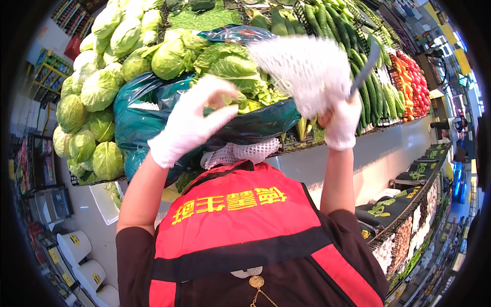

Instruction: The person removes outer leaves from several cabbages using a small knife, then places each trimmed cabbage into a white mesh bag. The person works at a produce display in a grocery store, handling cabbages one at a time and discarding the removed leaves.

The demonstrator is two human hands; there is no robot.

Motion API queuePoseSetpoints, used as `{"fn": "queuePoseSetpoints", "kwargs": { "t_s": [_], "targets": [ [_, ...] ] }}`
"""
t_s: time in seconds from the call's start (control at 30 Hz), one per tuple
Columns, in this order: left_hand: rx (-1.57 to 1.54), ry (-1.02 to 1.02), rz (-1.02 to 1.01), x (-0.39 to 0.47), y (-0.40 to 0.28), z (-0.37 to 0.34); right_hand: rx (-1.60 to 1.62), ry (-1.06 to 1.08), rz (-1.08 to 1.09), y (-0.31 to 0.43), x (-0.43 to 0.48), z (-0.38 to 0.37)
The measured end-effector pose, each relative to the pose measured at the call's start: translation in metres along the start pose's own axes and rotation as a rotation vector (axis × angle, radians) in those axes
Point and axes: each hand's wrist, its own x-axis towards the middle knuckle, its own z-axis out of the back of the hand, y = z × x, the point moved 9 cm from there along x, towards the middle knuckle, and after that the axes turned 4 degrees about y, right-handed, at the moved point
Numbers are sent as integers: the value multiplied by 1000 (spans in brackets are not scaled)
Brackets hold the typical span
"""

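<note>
My right hand (341, 115), in a white glove, is closed on a knife (366, 67) with its blade pointing up, and on a white foam net sleeve (303, 69) that is blurred. My left hand (203, 115), gloved too and slightly blurred, is held with thumb and fingers apart and nothing between them. It is over a dark green plastic bag (142, 99) of leafy green heads (234, 71), with loose leaves at the bag's mouth. More foam net sleeves (255, 149) lie by the bag's near edge, against my red apron.
Stacked cabbages (98, 88) rise on the left. Cucumbers (370, 92), carrots (406, 88) and red round produce (418, 86) fill the display at right. Another produce stand (402, 215) is across the aisle. White tubs (76, 245) stand at lower left.
</note>
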Motion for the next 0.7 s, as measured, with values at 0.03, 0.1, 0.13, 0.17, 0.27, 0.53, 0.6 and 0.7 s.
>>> {"fn": "queuePoseSetpoints", "kwargs": {
  "t_s": [0.03, 0.1, 0.13, 0.17, 0.27, 0.53, 0.6, 0.7],
  "targets": [
    [-22, 173, 48, -11, 7, -18, -85, -101, 15, -12, -12, 36],
    [15, 468, -8, -23, 3, -68, -284, -181, -38, -43, -43, 91],
    [-15, 459, -82, -24, -7, -85, -281, -180, -65, -66, -58, 107],
    [-39, 448, -154, -22, -16, -103, -274, -176, -92, -83, -73, 119],
    [-21, 488, -300, -17, -18, -145, 52, -26, -372, -128, -116, 79],
    [247, 748, 56, -49, 78, -190, 270, 91, -586, -167, -146, 48],
    [150, 738, 414, -73, 137, -192, 132, 57, -526, -153, -142, 60],
    [77, 643, 633, -90, 176, -208, -18, -8, -485, -127, -129, 71]
  ]
}}
